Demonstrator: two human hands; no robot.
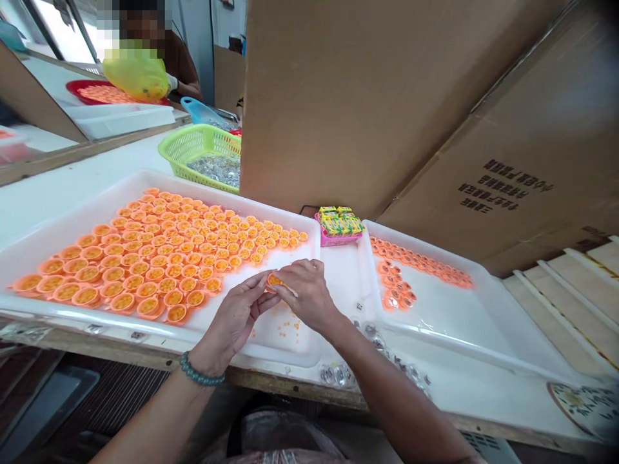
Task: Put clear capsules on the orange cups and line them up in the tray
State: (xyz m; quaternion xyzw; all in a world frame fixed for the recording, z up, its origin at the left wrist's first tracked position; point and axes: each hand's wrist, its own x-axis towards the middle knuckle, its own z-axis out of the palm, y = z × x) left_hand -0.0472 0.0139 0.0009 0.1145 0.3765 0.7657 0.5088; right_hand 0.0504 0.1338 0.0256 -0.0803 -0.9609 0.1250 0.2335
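Observation:
Between the fingertips of my left hand [244, 308] and my right hand [309, 293] is a small orange cup-shaped piece [275, 280]. Both hands are closed around it, above the right end of a white tray [232, 351]. Rows of similar orange pieces [145, 258] with yellow-orange insides fill much of this tray. Loose yellow bits [287, 327] lie on the tray floor below my hands. A second white tray [445, 322], to the right, holds orange pieces [399, 287] with dark and shiny tops.
Clear plastic pieces [338, 374] lie near the table's front edge. A pink basket [341, 240] of small yellow-green packets stands between the trays. Tall cardboard [367, 116] walls the back. A green basket [181, 164] holds clear parts; beyond it, a person [186, 67] handles a yellow bag [138, 74].

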